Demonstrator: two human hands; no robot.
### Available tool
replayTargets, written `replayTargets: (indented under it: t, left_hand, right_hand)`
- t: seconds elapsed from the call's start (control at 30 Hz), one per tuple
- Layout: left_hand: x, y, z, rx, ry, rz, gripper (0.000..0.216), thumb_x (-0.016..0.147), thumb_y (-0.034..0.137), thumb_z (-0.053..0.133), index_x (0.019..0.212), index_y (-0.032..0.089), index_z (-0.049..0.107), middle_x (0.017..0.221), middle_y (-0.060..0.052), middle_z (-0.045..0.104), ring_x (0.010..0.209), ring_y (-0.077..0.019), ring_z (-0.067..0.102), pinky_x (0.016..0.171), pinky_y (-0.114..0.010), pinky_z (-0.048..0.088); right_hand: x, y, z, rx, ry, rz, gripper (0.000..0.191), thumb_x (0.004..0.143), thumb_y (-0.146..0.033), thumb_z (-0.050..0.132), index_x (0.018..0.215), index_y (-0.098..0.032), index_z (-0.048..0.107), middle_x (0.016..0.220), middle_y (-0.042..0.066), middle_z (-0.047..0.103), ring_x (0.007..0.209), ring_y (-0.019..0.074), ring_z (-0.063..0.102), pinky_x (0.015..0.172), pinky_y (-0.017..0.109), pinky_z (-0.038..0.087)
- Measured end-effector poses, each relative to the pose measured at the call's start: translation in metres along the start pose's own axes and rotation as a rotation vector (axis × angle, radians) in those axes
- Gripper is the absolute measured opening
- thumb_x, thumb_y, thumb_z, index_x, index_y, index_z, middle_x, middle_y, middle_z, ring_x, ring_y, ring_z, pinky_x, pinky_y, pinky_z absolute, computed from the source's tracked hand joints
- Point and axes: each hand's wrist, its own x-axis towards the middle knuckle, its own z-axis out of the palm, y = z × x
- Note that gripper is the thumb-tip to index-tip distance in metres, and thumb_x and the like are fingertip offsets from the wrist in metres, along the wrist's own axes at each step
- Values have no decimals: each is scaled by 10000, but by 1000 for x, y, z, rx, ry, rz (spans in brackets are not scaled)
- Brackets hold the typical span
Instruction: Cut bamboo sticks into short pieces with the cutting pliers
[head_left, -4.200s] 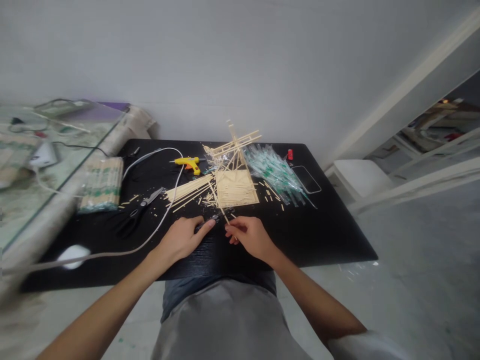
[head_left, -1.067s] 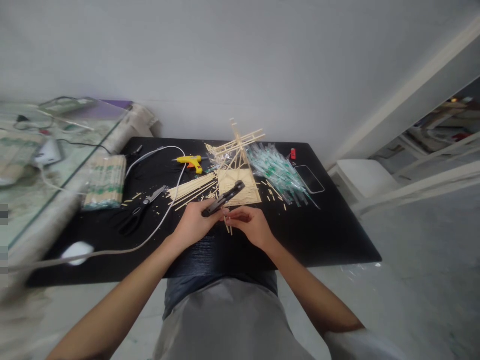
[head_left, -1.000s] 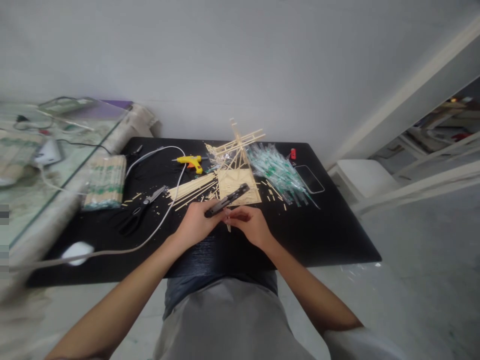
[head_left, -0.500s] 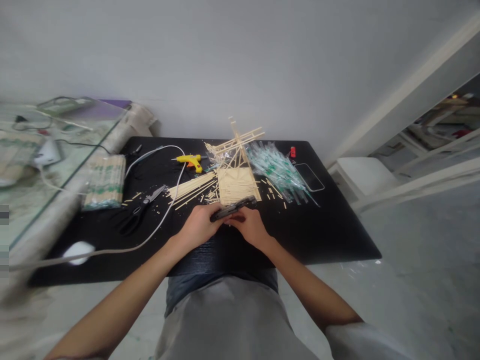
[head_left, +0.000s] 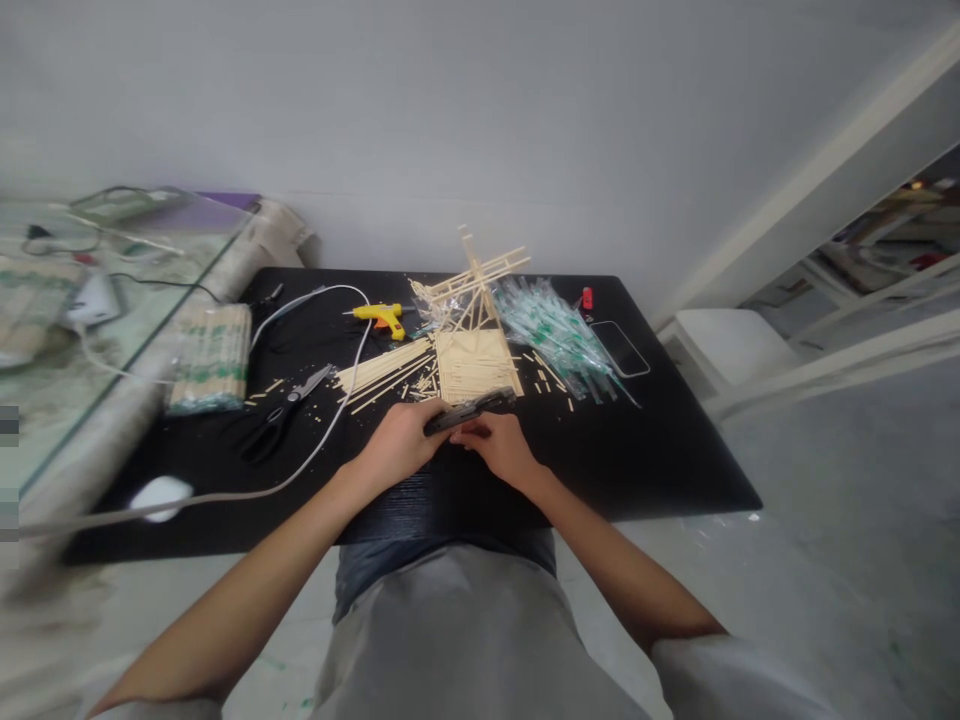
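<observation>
My left hand [head_left: 407, 437] is closed on a long, dark grey, flat object [head_left: 469, 410], which slants up to the right; its kind is not clear. Just below it, my right hand [head_left: 499, 443] has its fingers curled in close to my left fingertips. What those right fingers pinch, if anything, is too small to make out. Directly beyond both hands lies a flat panel of pale wooden sticks [head_left: 472, 362], and behind it stands an open frame of glued sticks [head_left: 476, 280]. Loose thin sticks [head_left: 386, 370] fan out left of the panel.
On the black table [head_left: 600, 465] lie black-handled scissors [head_left: 281, 415], a yellow glue gun [head_left: 386, 318] and a white cable [head_left: 330, 437]. Green-and-clear plastic wrappers [head_left: 559, 335], a phone-like outline [head_left: 621, 348] and a red item [head_left: 587, 298] are at right. A stick bundle [head_left: 210, 355] stands left.
The view has shifted very slightly. Both hands keep nearly the same pose around the dark object, and the things on the table stay where they were.
</observation>
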Motion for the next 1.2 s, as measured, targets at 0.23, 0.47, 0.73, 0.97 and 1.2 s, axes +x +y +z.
replayTargets:
  t: [0.23,0.47,0.73,0.97,1.2]
  left_hand:
    - [-1,5,-2,-56,29,33,191,911,384,652,950,209,719,913,-13,747,831,-177,667,774,-266,477]
    - [-20,3,-22,-26,48,-53,290,969,473,556,931,211,676,839,15,705,766,-162,622,743,-265,462]
    - [-50,-22,-36,506,15,-124,297,948,347,522,1186,177,571,1159,-134,683,1028,-317,669,881,-412,514]
    - [-51,-8,-23,801,23,-14,333,919,264,563,1215,113,580,1115,-177,645,1007,-347,638,916,-464,508]
    - [-47,-2,-14,893,-18,-1,306,910,246,582,1182,108,605,1068,-177,639,963,-338,640,871,-453,500]
  right_hand:
    - [-1,4,0,-60,3,-59,196,859,-380,773,824,-187,770,765,21,775,681,177,679,695,272,505]
    - [-6,4,4,-120,10,-147,145,892,-297,756,804,-181,750,787,8,764,695,153,672,717,242,488]
    - [-7,9,8,-122,33,-151,143,906,-299,741,832,-177,746,809,25,762,702,157,677,705,243,497]
    - [-8,7,8,-166,55,-152,50,879,-212,760,844,-177,761,794,31,774,691,172,692,691,242,494]
    - [-7,8,7,-199,55,-156,52,863,-133,755,875,-171,789,780,34,781,689,185,704,669,237,479]
